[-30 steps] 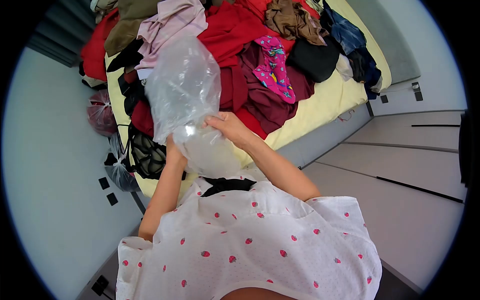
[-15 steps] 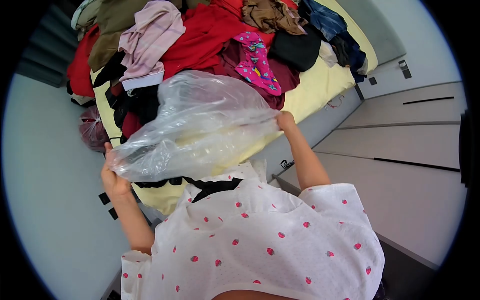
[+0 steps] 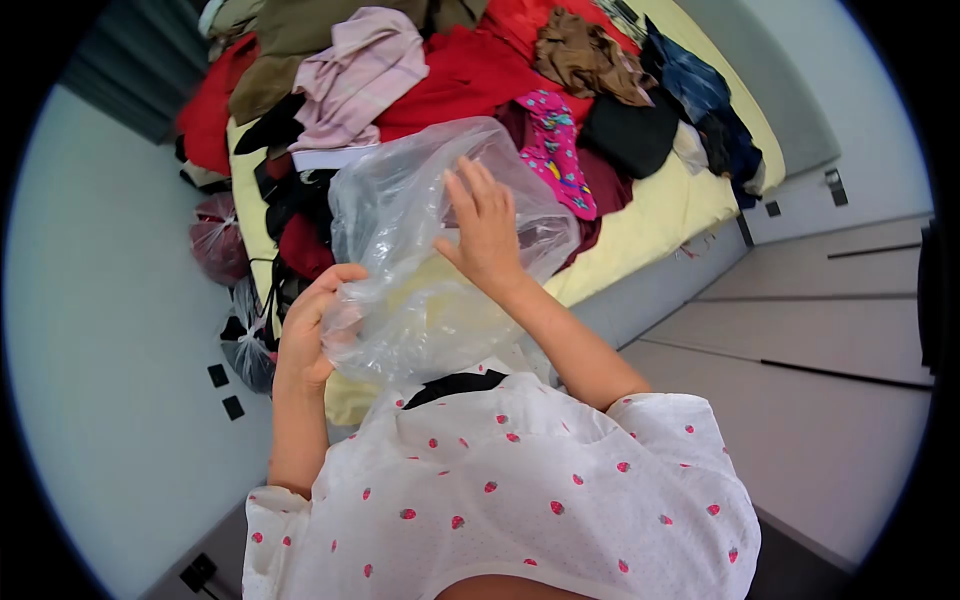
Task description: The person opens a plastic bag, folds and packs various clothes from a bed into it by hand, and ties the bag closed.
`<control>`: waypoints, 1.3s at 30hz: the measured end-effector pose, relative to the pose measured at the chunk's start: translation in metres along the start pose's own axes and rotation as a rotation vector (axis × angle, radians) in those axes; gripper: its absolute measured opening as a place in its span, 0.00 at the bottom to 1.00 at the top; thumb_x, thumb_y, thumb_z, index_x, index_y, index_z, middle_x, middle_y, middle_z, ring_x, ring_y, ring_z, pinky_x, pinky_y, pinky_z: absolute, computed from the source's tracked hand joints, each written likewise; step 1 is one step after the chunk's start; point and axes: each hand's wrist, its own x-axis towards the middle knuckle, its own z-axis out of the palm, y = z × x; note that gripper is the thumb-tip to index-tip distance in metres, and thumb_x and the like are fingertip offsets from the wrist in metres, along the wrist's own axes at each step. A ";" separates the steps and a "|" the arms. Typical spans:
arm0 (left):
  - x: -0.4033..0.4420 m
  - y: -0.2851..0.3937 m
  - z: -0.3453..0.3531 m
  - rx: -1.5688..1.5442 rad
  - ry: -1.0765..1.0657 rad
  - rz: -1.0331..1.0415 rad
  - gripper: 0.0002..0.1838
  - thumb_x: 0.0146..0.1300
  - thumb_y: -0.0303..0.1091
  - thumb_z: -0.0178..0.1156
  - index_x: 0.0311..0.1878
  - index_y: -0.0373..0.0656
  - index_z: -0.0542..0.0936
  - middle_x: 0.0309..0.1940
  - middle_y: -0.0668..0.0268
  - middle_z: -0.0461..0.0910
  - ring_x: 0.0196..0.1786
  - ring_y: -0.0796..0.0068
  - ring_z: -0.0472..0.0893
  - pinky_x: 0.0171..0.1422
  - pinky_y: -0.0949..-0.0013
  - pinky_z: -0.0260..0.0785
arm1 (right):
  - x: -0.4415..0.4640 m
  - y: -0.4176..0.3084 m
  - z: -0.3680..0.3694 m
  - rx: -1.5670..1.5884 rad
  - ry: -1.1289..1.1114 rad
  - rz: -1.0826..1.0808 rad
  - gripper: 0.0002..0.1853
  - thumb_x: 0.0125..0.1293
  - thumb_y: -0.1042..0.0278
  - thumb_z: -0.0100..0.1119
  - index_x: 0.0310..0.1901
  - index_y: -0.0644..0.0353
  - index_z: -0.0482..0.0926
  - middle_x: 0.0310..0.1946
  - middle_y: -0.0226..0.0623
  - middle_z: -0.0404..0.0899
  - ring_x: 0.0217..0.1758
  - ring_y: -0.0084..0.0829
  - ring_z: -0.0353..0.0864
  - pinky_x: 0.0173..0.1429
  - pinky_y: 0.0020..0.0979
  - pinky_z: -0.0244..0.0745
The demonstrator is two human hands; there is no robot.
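A large clear plastic bag [image 3: 410,300] hangs crumpled in front of my chest, over the near edge of the bed. My left hand [image 3: 312,325] grips its left edge, fingers curled round the film with the thumb side toward me. Against the bag's upper right part lies my right hand [image 3: 485,228], open, its fingers stretched out and pointing away from me. Whether the palm presses on the film or hovers just above it, I cannot tell. Some dark clothes and the yellow sheet show through the plastic.
Heaped clothes cover the bed [image 3: 665,220]: a pink plaid garment [image 3: 362,75], a red one [image 3: 455,85], a magenta patterned one [image 3: 553,150], a folded black one [image 3: 630,135] and jeans [image 3: 692,82]. Filled, tied bags [image 3: 218,240] stand at the left. Cabinets [image 3: 780,320] line the right.
My right hand has let go of the bag's right edge and moved left, opening over the bag. My left hand has come inward with its edge. The bag is less stretched.
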 end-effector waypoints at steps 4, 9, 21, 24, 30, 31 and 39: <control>-0.014 0.009 0.016 0.003 0.039 -0.004 0.14 0.49 0.24 0.50 0.42 0.33 0.71 0.28 0.67 0.74 0.23 0.86 0.72 0.24 0.84 0.63 | 0.025 -0.012 0.018 0.101 -0.076 -0.037 0.47 0.35 0.65 0.70 0.60 0.55 0.56 0.61 0.44 0.53 0.64 0.43 0.54 0.59 0.45 0.53; -0.017 0.026 -0.001 0.016 -0.003 0.120 0.14 0.53 0.25 0.48 0.43 0.35 0.72 0.28 0.70 0.74 0.23 0.89 0.70 0.24 0.85 0.60 | 0.029 -0.073 -0.020 0.369 -0.201 -0.354 0.45 0.37 0.66 0.68 0.60 0.58 0.56 0.61 0.45 0.55 0.63 0.43 0.55 0.59 0.45 0.53; -0.043 0.045 0.008 0.309 -0.022 0.135 0.09 0.55 0.31 0.54 0.40 0.40 0.72 0.29 0.71 0.74 0.30 0.89 0.72 0.33 0.81 0.64 | 0.061 -0.014 0.046 0.149 -0.085 -0.200 0.13 0.45 0.77 0.53 0.35 0.54 0.77 0.47 0.43 0.72 0.53 0.44 0.67 0.54 0.39 0.59; -0.038 0.065 -0.025 1.048 0.254 0.216 0.14 0.45 0.21 0.53 0.39 0.40 0.72 0.27 0.67 0.72 0.31 0.81 0.73 0.37 0.78 0.64 | 0.074 -0.001 0.010 0.327 -0.460 0.398 0.14 0.45 0.82 0.50 0.34 0.58 0.77 0.34 0.40 0.78 0.41 0.40 0.75 0.47 0.31 0.65; 0.006 0.068 -0.136 1.627 0.817 0.618 0.17 0.42 0.25 0.59 0.41 0.39 0.73 0.28 0.59 0.73 0.33 0.65 0.73 0.39 0.68 0.66 | 0.060 -0.010 -0.032 1.056 -0.827 0.675 0.10 0.52 0.80 0.49 0.37 0.65 0.74 0.23 0.31 0.75 0.25 0.19 0.73 0.31 0.22 0.67; 0.007 0.067 -0.134 1.573 0.858 0.567 0.20 0.42 0.27 0.61 0.43 0.40 0.73 0.29 0.59 0.73 0.35 0.65 0.74 0.40 0.68 0.66 | 0.059 -0.009 -0.038 1.103 -0.867 0.644 0.10 0.52 0.78 0.49 0.37 0.64 0.75 0.24 0.30 0.75 0.24 0.18 0.72 0.29 0.21 0.66; -0.011 -0.023 -0.073 0.885 0.697 0.653 0.38 0.52 0.28 0.58 0.65 0.46 0.51 0.50 0.59 0.65 0.38 0.74 0.70 0.40 0.75 0.65 | 0.023 0.015 -0.068 1.009 0.114 0.972 0.09 0.57 0.70 0.45 0.34 0.62 0.75 0.25 0.28 0.72 0.28 0.19 0.70 0.32 0.21 0.64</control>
